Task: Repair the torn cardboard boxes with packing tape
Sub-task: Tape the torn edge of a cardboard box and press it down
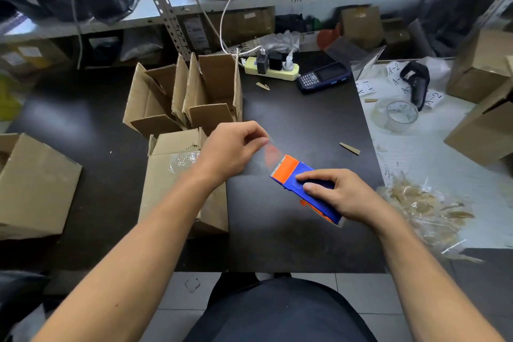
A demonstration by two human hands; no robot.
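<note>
The right hand (337, 197) grips the blue and orange tape dispenser (304, 183) above the dark table (305, 125). Just up-left, the left hand (230, 150) pinches the clear tape end (270, 151). Below its wrist lies a taped cardboard box (172, 169); beyond its knuckles stand two open boxes (188, 94). Bare tabletop stretches beyond both hands.

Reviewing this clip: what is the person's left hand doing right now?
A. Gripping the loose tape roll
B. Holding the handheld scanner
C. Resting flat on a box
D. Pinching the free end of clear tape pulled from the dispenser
D: the left hand pinches clear tape stretched from the blue-and-orange dispenser, which the right hand grips.
</note>
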